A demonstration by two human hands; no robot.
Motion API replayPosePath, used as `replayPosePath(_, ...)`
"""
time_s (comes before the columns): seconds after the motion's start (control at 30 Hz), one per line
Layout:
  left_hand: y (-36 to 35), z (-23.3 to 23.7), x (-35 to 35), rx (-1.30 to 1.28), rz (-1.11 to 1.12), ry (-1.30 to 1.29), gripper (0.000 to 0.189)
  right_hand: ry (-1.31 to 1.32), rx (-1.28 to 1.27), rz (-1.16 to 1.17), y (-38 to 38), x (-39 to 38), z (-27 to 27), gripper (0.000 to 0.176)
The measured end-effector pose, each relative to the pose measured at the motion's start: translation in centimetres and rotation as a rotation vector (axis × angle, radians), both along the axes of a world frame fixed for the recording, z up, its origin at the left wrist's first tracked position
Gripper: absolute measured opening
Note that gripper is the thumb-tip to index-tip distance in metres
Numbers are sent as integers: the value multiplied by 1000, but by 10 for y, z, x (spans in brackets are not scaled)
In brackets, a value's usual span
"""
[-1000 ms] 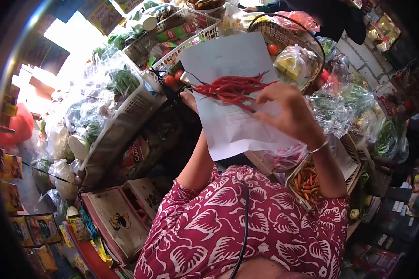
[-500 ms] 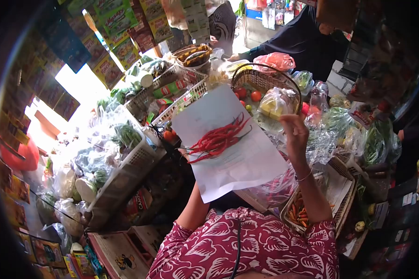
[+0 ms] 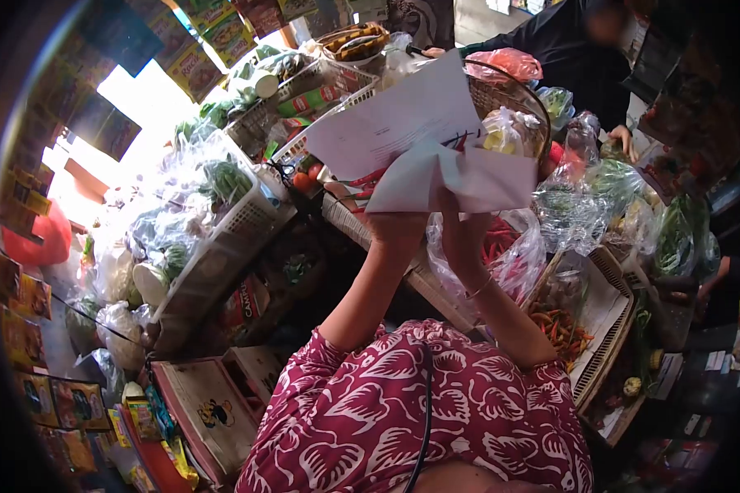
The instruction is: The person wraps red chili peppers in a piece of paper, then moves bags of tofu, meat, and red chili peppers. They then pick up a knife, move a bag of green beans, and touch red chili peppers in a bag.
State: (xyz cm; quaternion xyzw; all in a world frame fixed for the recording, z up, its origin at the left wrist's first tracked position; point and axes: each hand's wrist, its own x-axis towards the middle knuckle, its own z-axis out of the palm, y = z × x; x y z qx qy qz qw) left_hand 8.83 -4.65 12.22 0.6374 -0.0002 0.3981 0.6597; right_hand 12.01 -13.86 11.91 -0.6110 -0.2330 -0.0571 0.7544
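A white sheet of printed paper is held up in front of me, its near part folded up and over. Red chilies lie inside the fold; only a strip of red at the left and some dark stem ends at the right still show. My left hand is closed on the paper from below, most of its fingers hidden behind the sheet. Close beside it, my right hand grips the folded near edge, its fingertips partly covered by the paper. Just under my right hand sits a clear plastic bag of red chilies.
White crates of bagged vegetables stand at the left. A wicker basket is behind the paper. At the right is a tray near small orange chilies. Across the goods, a person in dark clothing reaches in. Sachets hang overhead.
The sheet was flat with the chilies in plain sight; its near side is now folded over them. My right hand has come down and left to the near edge, beside my left hand.
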Motion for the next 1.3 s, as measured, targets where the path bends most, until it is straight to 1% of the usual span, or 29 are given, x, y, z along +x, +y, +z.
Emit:
replayPosePath(0.07, -5, 11, -6, -1119, -1133, -875, 103, -596, -152, -207, 3, 5, 2, 32)
replayPosePath(0.1, -9, 16, -12, -1124, -1119, -881, 103, -710, -378, -198, 0, 5, 6, 36)
replayPosePath(0.13, -16, 20, -19, -1017, -682, -542, 106, -706, -385, -186, 1, 4, 7, 36)
replayPosePath(0.17, -21, 19, -24, -874, -259, -205, 110, -727, -485, -182, 3, 6, 7, 37)
replayPosePath(0.2, -25, 7, -26, -883, -252, -201, 110, -745, -586, -179, 5, 7, 8, 39)
replayPosePath(0.27, -30, -23, -27, -603, -228, -318, 101, -722, -576, -170, 9, 7, 15, 38)
replayPosePath(0.3, -27, -32, -29, -614, -225, -312, 101, -716, -638, -126, 9, 6, 17, 36)
replayPosePath(0.37, -19, -37, -35, -178, -76, 233, 78, -742, -718, -65, 8, 8, 14, 32)
replayPosePath(0.4, -22, -35, -34, -188, -77, 238, 78, -738, -728, -59, 5, 6, 15, 32)
replayPosePath(0.47, -25, -26, -29, -742, -78, 45, 44, -772, -865, 162, -2, 2, 21, 34)
replayPosePath(0.5, -17, -45, -29, -335, 113, 97, 21, -750, -941, 289, -6, 9, 22, 42)
replayPosePath(0.53, -11, -51, -32, -339, 109, 102, 21, -743, -946, 288, -12, 18, 25, 42)
replayPosePath(0.6, 4, -40, -45, -712, -54, 343, 25, -277, -646, 684, -25, 39, 31, 44)
replayPosePath(0.63, 24, -108, -42, -143, 32, 317, 28, -173, -484, 419, -28, 47, 29, 40)
replayPosePath(0.67, 33, -123, -44, -240, -33, 385, 32, -169, -491, 418, -27, 65, 17, 40)
replayPosePath(0.73, 36, -143, -47, -427, -159, 340, 34, 96, -232, 219, -21, 98, -16, 34)
replayPosePath(0.77, 36, -139, -49, -428, -165, 345, 34, 100, -234, 212, -19, 93, -16, 34)
replayPosePath(0.83, 32, -114, -50, 130, -53, 573, 37, 335, -380, 570, -11, 70, -11, 38)
replayPosePath(0.87, 31, -101, -42, 122, -59, 576, 37, 342, -387, 566, -5, 56, -6, 38)
replayPosePath(0.93, 36, -70, -24, -1281, -301, 410, 39, -598, -930, 566, 7, 31, 6, 37)
replayPosePath(0.97, 41, -54, -23, -1309, -409, 364, 40, -596, -932, 566, 8, 26, 8, 37)
replayPosePath(1.0, 45, -43, -21, -1309, -409, 358, 40, -727, -910, 484, 11, 25, 10, 34)
replayPosePath(1.03, 49, -35, -20, -1395, -492, 340, 41, -857, -881, 401, 15, 26, 11, 32)
replayPosePath(1.07, 54, -32, -20, -1483, -573, 323, 42, -859, -881, 407, 18, 31, 12, 32)
replayPosePath(1.13, 66, -41, -19, -1448, -582, 344, 48, -605, -829, 614, 23, 43, 15, 35)
replayPosePath(1.17, 69, -38, -24, -1268, -620, 384, 51, -611, -828, 615, 29, 45, 17, 35)
replayPosePath(1.2, 73, -37, -27, -1088, -654, 420, 55, -581, -715, 543, 34, 46, 20, 36)
replayPosePath(1.27, 84, -38, -28, -1069, -705, 412, 58, -521, -488, 400, 43, 46, 31, 39)
replayPosePath(1.3, 89, -39, -29, -1075, -722, 381, 59, -333, -375, 148, 63, 31, 44, 33)
